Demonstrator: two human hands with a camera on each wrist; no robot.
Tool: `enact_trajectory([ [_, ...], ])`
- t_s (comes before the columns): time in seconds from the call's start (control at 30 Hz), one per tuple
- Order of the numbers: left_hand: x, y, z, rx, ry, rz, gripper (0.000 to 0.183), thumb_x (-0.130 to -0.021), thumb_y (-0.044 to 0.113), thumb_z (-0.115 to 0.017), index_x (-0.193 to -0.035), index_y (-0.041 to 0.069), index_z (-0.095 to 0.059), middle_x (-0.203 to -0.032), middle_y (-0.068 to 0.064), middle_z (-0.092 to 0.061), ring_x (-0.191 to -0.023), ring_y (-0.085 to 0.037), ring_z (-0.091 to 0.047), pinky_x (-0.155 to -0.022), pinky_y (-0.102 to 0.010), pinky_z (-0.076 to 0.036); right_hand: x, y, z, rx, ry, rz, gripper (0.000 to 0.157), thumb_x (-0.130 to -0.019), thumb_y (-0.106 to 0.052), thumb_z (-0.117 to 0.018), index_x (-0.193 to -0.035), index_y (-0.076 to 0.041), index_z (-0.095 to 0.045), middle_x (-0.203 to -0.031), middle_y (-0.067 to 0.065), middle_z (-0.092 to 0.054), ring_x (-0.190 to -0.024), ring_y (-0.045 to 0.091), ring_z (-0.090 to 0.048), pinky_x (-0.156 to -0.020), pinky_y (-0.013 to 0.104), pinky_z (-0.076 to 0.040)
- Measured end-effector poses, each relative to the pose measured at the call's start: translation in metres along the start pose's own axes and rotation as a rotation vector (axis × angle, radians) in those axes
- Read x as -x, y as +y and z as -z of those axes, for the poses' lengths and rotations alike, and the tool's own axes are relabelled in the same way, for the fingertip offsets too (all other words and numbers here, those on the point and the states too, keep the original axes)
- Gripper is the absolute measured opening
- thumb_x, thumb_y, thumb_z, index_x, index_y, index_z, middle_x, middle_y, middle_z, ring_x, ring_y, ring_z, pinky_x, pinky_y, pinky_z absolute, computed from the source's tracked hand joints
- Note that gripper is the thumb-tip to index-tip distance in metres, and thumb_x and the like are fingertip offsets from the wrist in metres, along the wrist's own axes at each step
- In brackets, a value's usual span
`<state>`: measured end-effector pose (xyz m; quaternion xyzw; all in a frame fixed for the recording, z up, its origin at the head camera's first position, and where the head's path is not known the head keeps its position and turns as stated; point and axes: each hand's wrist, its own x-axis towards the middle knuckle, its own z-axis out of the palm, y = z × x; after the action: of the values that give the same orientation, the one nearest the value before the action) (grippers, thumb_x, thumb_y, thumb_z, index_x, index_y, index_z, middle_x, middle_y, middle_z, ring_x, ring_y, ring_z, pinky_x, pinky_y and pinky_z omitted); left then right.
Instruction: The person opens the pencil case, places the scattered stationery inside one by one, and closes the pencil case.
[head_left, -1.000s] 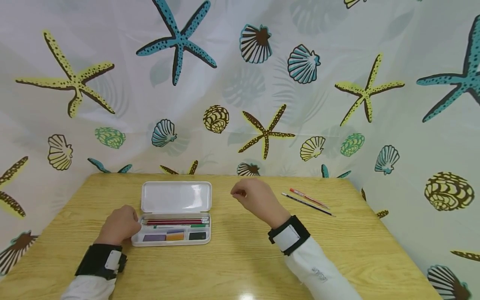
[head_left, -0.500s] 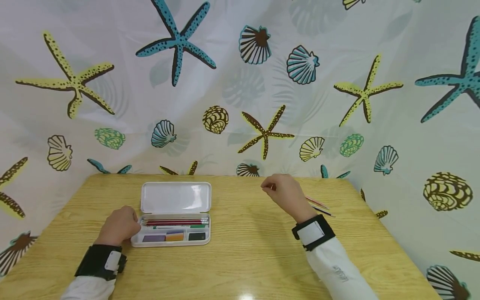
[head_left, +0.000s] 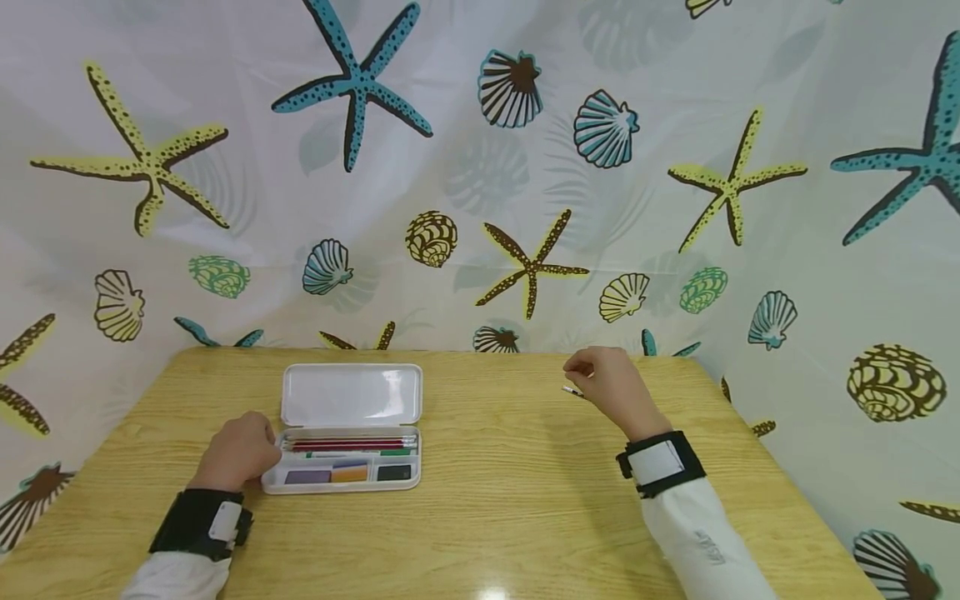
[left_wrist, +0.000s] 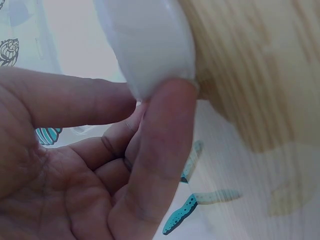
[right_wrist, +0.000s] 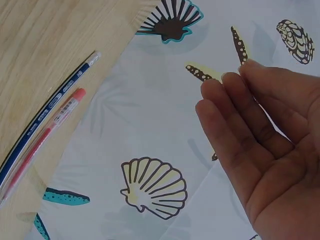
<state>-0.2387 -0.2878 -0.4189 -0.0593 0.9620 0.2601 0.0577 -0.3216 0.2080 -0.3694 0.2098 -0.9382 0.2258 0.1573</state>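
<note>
At the left of the table, a white pencil case (head_left: 342, 488) lies with its lid (head_left: 348, 395) raised back. My left hand (head_left: 236, 452) pinches the case's left end; in the left wrist view its thumb and a finger meet on the white wall (left_wrist: 155, 45). On the right side, my right hand (head_left: 613, 390) hovers with nothing in its fingers, which are slightly bent. Below it lie a dark blue pencil (right_wrist: 46, 112) and a red pen (right_wrist: 44, 137), side by side. In the head view the hand hides both except the pencil's white end (head_left: 573, 391).
Inside the case are red pencils (head_left: 352, 445), a green-and-white pen (head_left: 393, 452), and purple (head_left: 308, 477), orange (head_left: 349, 474) and black (head_left: 394, 472) blocks in the front compartments. A patterned cloth (head_left: 450, 183) rises behind the wooden table (head_left: 465, 533).
My right hand has moved right from beside the case until it is over the pencil and pen, covering most of them. The left hand has stayed at the case's end.
</note>
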Motion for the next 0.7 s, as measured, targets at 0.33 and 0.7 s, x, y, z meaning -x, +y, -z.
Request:
enact_trajectory([
  [0.33,0.0,0.001,0.0,0.011,0.0,0.004,0.013,-0.081,0.002,-0.06,-0.089,-0.008,-0.059,-0.078,-0.014,-0.057,-0.064,-0.025,-0.057,-0.055,-0.032,-0.045,0.007,0.026,0.008,0.005,-0.057,-0.086,0.007,-0.092,-0.011,-0.075,-0.096,-0.005,-0.078,-0.088,0.005,-0.073,-0.082,0.022,-0.068,-0.077,0.044,-0.055],
  [0.7,0.0,0.001,0.0,0.01,-0.004,0.002,0.015,-0.082,0.003,-0.06,-0.09,-0.01,-0.059,-0.078,-0.015,-0.058,-0.064,-0.026,-0.058,-0.056,-0.032,-0.045,0.007,0.052,0.004,0.036,-0.126,-0.143,0.008,-0.091,-0.007,-0.075,-0.095,-0.001,-0.078,-0.086,0.007,-0.073,-0.079,0.022,-0.067,-0.074,0.043,-0.055],
])
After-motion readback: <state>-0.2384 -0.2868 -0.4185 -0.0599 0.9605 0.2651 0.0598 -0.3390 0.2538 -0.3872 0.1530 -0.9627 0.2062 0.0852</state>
